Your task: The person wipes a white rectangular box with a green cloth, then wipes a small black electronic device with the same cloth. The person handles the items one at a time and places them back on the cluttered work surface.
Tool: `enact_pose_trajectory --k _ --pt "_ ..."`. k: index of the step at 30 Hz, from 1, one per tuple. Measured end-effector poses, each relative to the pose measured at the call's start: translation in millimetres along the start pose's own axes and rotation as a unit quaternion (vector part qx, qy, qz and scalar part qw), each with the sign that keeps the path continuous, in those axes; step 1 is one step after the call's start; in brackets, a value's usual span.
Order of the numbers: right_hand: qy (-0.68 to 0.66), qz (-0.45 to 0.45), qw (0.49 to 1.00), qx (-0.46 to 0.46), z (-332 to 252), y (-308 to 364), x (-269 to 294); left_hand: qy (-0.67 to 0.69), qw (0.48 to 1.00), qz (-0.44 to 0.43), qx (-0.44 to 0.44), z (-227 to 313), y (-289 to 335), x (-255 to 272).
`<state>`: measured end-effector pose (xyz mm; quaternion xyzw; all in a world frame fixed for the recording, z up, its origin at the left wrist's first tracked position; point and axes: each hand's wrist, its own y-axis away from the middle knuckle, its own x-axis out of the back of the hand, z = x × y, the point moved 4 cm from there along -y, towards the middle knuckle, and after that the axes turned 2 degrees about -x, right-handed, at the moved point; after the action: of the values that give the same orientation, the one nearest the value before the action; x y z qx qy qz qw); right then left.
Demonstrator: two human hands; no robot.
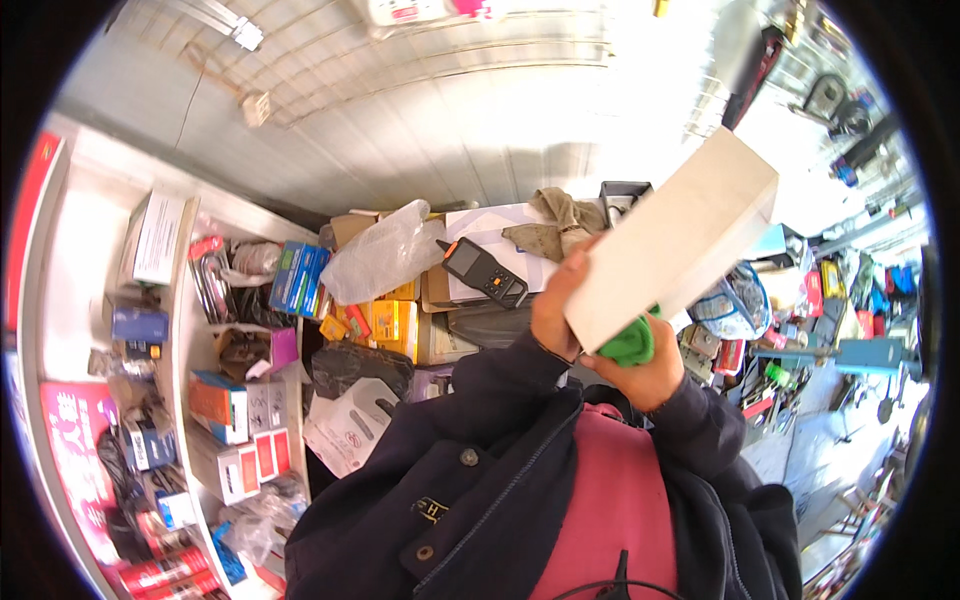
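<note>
A long, pale box is held up at a slant in front of me, its far end tipped to the upper right. My left hand grips its lower left edge, with the thumb side up along the box. Beneath the near end, my right hand is closed around a bunched green cloth, which lies against the underside of the box. Part of the right fingers is hidden behind the box and cloth.
Behind my left hand, a black handheld device with an orange button lies by a clear plastic bag and a brown rag. White shelving with small boxes stands left. A blue-white basket sits right, amid clutter.
</note>
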<state>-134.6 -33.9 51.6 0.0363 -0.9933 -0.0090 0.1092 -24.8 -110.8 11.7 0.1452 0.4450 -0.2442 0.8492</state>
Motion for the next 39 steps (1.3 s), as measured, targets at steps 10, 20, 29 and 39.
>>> enact_pose_trajectory --k 10,20,29,39 --pt "-0.358 0.082 0.921 -0.128 27 45 28 -0.195 0.979 -0.038 -0.042 -53 6 3" --pt "-0.397 0.193 0.890 -0.114 17 64 47 -0.286 0.953 -0.008 -0.098 -18 10 -4" --pt "0.413 0.103 0.888 0.175 -42 48 24 -0.329 0.935 0.005 -0.134 -18 11 -18" --pt "0.387 0.268 0.865 0.175 -57 -21 107 -0.274 0.956 0.029 -0.101 -20 19 -9"
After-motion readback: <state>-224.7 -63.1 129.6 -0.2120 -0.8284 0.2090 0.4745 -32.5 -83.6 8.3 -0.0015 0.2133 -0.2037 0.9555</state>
